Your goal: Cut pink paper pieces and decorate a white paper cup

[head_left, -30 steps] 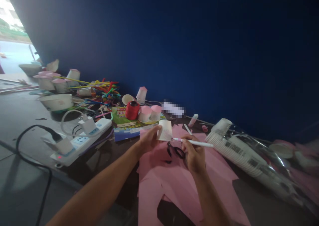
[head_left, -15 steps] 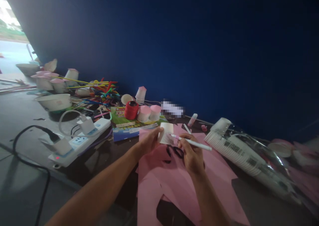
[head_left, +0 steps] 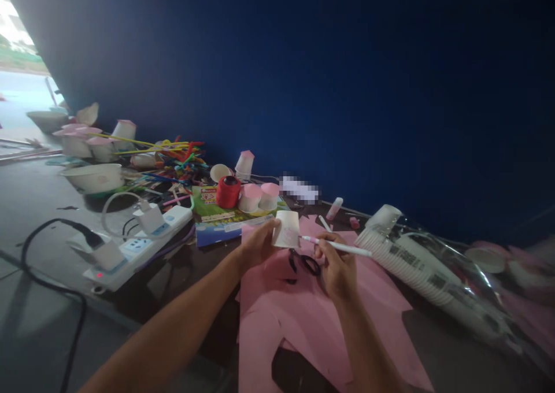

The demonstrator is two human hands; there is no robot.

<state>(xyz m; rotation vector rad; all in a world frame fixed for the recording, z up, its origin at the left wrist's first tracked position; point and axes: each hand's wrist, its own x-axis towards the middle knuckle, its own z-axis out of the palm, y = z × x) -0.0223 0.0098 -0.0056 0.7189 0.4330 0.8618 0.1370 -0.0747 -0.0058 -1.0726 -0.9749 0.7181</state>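
A white paper cup (head_left: 286, 229) is held up in my left hand (head_left: 259, 244), whose fingers grip its left side. Faint pink marks show on the cup's wall. My right hand (head_left: 339, 269) is closed around a white marker pen (head_left: 347, 248) with a pink tip end. That tip points left, at the cup's lower right edge; whether it touches I cannot tell. Black-handled scissors (head_left: 310, 265) lie just below the cup on sheets of pink paper (head_left: 264, 323). The marker's white cap (head_left: 325, 223) seems to lie behind my right hand.
A bagged stack of paper cups (head_left: 407, 260) lies at right. Behind are a glue stick (head_left: 335, 208), red thread spool (head_left: 228, 192) and pink-topped cups (head_left: 270, 196) on a colourful packet (head_left: 212, 231). At left are a power strip (head_left: 143, 245), pipe cleaners (head_left: 186, 156) and a bowl (head_left: 93, 177).
The cup has shifted slightly left and up in my left hand. My right hand has moved a little right with the marker, and pink marks on the cup show more plainly.
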